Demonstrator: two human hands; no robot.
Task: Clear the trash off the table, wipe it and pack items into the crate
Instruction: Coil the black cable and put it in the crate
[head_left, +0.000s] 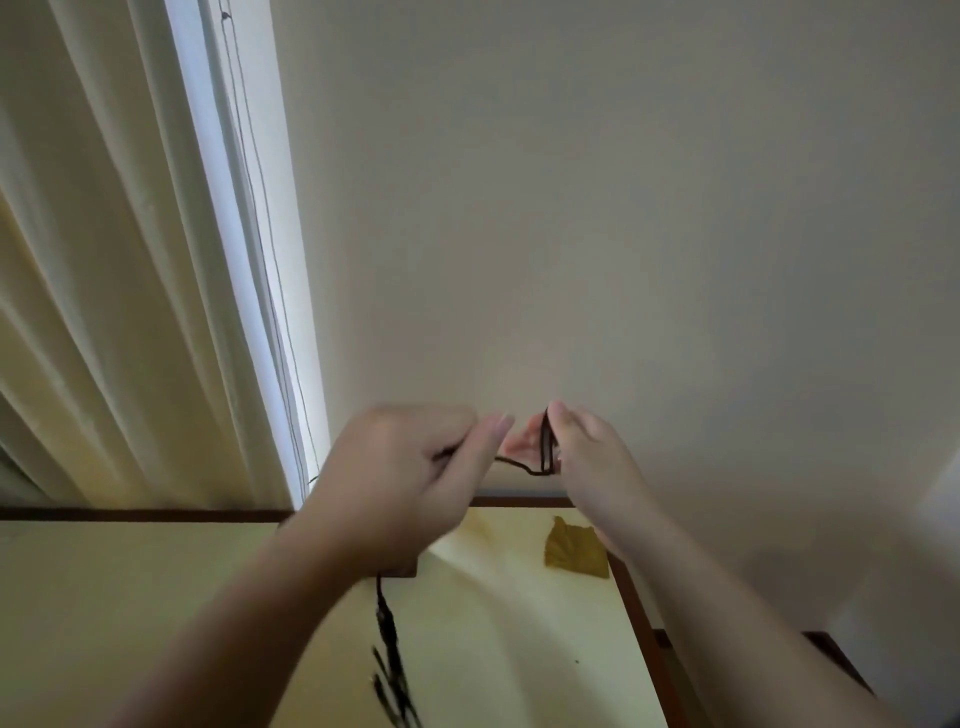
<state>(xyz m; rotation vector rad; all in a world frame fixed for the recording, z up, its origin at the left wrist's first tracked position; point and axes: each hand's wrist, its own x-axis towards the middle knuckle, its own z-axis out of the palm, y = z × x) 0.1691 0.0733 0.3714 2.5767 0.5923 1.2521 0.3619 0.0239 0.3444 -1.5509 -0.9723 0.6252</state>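
Both hands were raised in front of the wall (623, 208), above the far edge of the table (156, 597). Left hand (400, 478) had its fingers curled around a thin dark cord (524, 467). Right hand (576, 457) pinched a small looped bundle of the same cord between thumb and fingers. The cord ran between the two hands, then hung from under the left hand down toward the table, blurred at the near end.

Step in hand looked like coiling the cord for packing. To do it well: keep the loops even on the right hand, feed slack steadily from the left, avoid tangling the hanging tail, finish with a wrap so it holds in the crate. Crate not in view.

A brown leaf (574, 551) lay on the table near the far right corner, likely trash not yet cleared. Curtain (104, 260) hung at far left.

No brands, labels or writing readable.
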